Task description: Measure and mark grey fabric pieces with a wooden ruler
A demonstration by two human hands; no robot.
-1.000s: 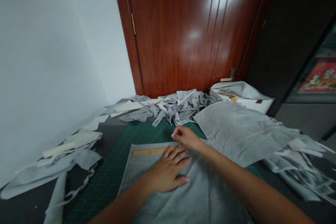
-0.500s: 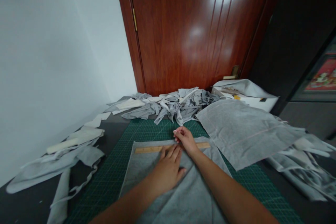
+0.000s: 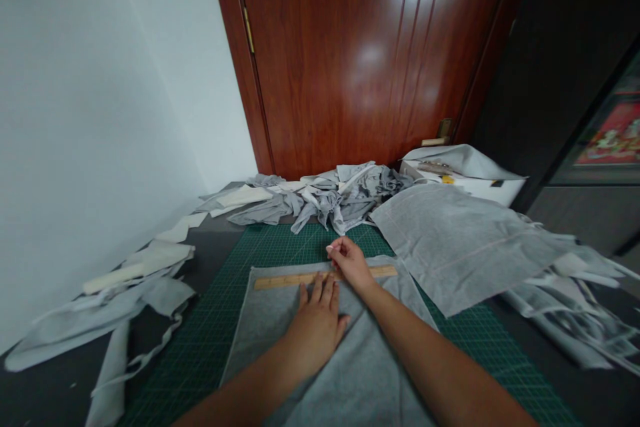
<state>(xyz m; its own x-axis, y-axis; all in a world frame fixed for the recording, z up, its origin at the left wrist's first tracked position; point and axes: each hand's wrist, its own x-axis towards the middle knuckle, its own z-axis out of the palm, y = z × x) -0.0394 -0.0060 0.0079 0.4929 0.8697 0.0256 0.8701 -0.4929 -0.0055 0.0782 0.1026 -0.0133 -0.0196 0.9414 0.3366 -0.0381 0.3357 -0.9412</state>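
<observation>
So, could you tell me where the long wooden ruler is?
The long wooden ruler lies across the grey fabric's far edge, between left hand and right hand.

Soft, even light, glare patches on the glossy door point(image 3: 370, 60), edges stretched by wide-angle distortion.

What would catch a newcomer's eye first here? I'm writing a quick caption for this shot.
Probably the two hands at bottom centre: the left hand presses flat on a grey fabric piece spread on the green cutting mat, while the right hand sits closed on a wooden ruler along the fabric's far edge. Behind them, a heap of grey fabric scraps lies before the glossy red-brown door.
</observation>
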